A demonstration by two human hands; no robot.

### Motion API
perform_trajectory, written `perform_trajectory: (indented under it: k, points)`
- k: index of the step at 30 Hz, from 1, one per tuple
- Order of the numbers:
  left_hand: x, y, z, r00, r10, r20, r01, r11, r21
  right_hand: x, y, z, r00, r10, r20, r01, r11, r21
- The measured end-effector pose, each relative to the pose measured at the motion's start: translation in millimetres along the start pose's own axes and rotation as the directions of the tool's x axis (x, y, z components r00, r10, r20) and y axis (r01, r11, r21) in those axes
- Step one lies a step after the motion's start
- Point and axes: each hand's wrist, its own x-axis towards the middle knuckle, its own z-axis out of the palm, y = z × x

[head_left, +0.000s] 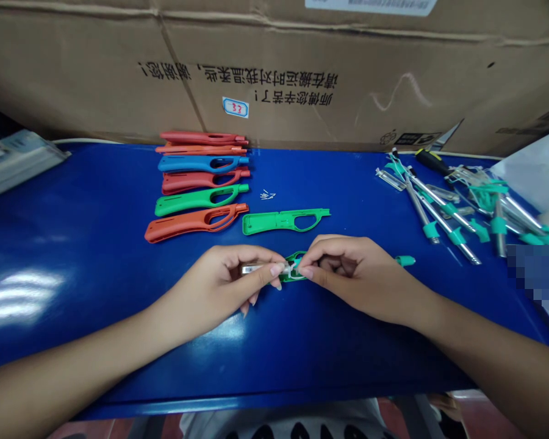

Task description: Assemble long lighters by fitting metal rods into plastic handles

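the left hand [226, 277] pinched a clear tube [252, 268] between thumb and fingertips, its long axis running nine to three o'clock; the right hand [359, 274], off its three o'clock end, pinched a small teal piece [298, 264]. a green shell half [296, 255] sat just beneath. farther out, a second green half [283, 222] lay at twelve o'clock, coloured handles [187, 182] at ten.

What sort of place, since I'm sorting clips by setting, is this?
Probably a hand assembly workplace: coloured plastic shells lie in a row, metal tubes are heaped at right, and the left hand pinches a small clear part.
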Motion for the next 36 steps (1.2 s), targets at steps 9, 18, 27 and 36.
perform_trajectory:
  k: [9, 18, 27, 36]
  points:
    - [0.2, -1.1, 0.4, 1.0, 0.005, -0.001, -0.005, 1.0, 0.001, -0.7, -0.5, 0.4, 1.0, 0.003, 0.002, -0.003, 1.0, -0.019]
    - [0.5, -0.2, 2.6, 1.0, 0.006, -0.003, -0.006, 1.0, 0.015, -0.2, -1.8, 0.5, 1.0, -0.009, 0.013, 0.009, 0.999, -0.033]
    - [0.0, -2.7, 2.4, 1.0, 0.016, -0.001, -0.016, 1.0, 0.017, 0.3, -1.9, 0.9, 0.999, -0.034, 0.003, 0.034, 0.999, -0.041]
    - [-1.4, -2.1, 3.7, 1.0, 0.014, -0.019, -0.013, 1.0, 0.024, -1.2, -3.1, 1.9, 0.999, -0.043, 0.001, 0.043, 0.999, -0.024]
